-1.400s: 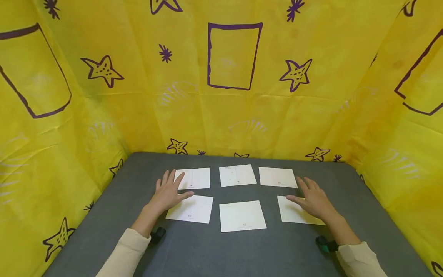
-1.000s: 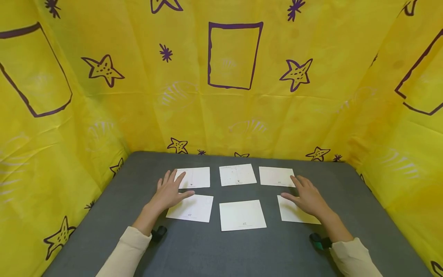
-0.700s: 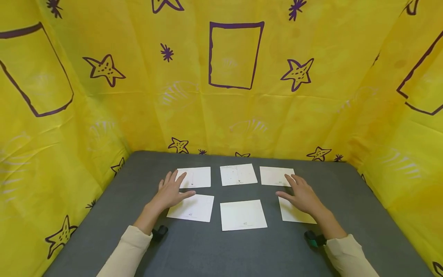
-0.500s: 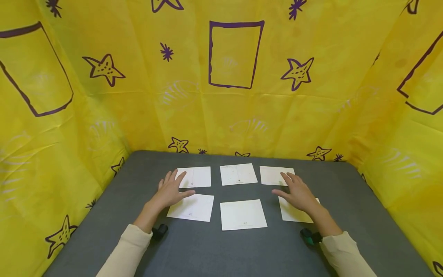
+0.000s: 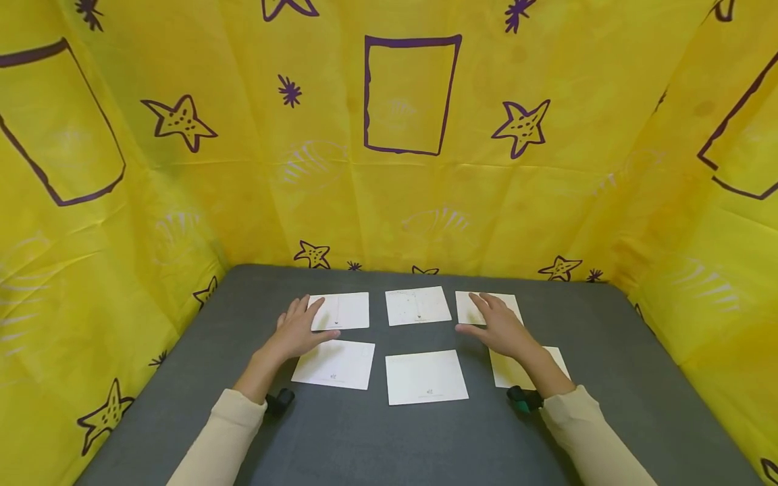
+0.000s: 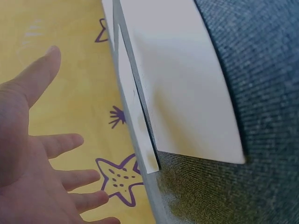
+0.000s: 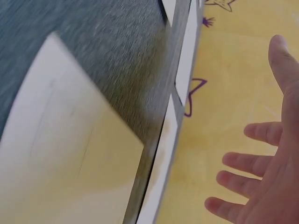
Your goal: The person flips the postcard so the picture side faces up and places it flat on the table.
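Note:
Several white cards lie flat on the dark grey table in two rows. With fingers spread, my left hand (image 5: 296, 332) hovers by the back left card (image 5: 349, 310) and the front left card (image 5: 346, 364). My right hand (image 5: 501, 331), its fingers also spread, is over the gap between the back right card (image 5: 507, 304) and the front right card (image 5: 507, 371), partly covering both. Between the hands lie the back middle card (image 5: 419, 306) and the front middle card (image 5: 427, 378). Both wrist views show the left palm (image 6: 32, 191) and right palm (image 7: 275, 196) raised off the cards, holding nothing.
Yellow cloth (image 5: 401, 196) printed with purple starfish and frames hangs behind the table (image 5: 365, 445) and along both sides. A black wrist strap (image 5: 280, 402) is on the left wrist, and a black and green one (image 5: 524, 399) on the right.
My right hand has moved left from the outer edge of the right-hand cards, over the back right card's near part. The left hand stays almost where it was, and the cards lie unmoved.

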A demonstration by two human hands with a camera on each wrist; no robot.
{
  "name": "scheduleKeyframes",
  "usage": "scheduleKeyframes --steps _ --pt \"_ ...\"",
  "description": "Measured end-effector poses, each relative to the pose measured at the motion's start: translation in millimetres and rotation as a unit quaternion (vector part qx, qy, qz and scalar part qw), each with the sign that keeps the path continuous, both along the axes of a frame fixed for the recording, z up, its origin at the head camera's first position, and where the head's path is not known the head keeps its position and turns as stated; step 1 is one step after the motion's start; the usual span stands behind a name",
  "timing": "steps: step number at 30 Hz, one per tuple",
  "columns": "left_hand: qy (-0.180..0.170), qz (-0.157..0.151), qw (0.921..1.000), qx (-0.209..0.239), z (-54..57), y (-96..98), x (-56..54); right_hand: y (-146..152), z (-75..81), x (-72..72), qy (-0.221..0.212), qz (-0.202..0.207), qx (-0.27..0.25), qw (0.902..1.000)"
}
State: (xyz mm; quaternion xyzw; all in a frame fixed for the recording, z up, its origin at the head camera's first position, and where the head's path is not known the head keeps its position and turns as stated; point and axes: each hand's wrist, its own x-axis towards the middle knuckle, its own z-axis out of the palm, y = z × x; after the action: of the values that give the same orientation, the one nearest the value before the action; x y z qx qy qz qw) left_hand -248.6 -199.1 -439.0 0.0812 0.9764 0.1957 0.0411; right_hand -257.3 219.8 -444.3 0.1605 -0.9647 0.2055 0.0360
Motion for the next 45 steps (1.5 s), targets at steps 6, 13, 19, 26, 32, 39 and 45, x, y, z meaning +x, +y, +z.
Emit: scheduleKeyframes --steps 6,13,19,26,32,39,45 --pt "0.005 -0.002 1.0 0.004 0.1 -2.8 -2.7 -13 -1.2 -6.5 -0.018 0.008 -0.003 0.9998" --pt "0.002 0.002 0.9999 0.01 -3.4 -5.3 -6.8 -29 -1.4 -13.7 -0.021 0.028 -0.01 0.9993" --pt "-0.012 0.009 0.9997 0.021 -7.2 -7.9 -10.6 -43 0.6 -19.4 -0.018 0.052 -0.017 0.9983" --pt "-0.023 0.016 0.9994 0.022 -9.8 -12.5 -14.7 -63 0.1 -25.0 -0.025 0.066 -0.022 0.9972" --pt "-0.039 0.026 0.9987 0.022 -12.6 -15.7 -15.4 -82 -2.8 -30.7 -0.033 0.079 -0.024 0.996" --pt "-0.05 0.036 0.9978 0.025 -13.9 -18.6 -17.1 -100 -9.1 -37.1 -0.04 0.088 -0.017 0.9952" --pt "-0.062 0.048 0.9965 0.029 -16.2 -20.9 -19.4 -117 -8.7 -40.4 -0.051 0.099 -0.018 0.9937"
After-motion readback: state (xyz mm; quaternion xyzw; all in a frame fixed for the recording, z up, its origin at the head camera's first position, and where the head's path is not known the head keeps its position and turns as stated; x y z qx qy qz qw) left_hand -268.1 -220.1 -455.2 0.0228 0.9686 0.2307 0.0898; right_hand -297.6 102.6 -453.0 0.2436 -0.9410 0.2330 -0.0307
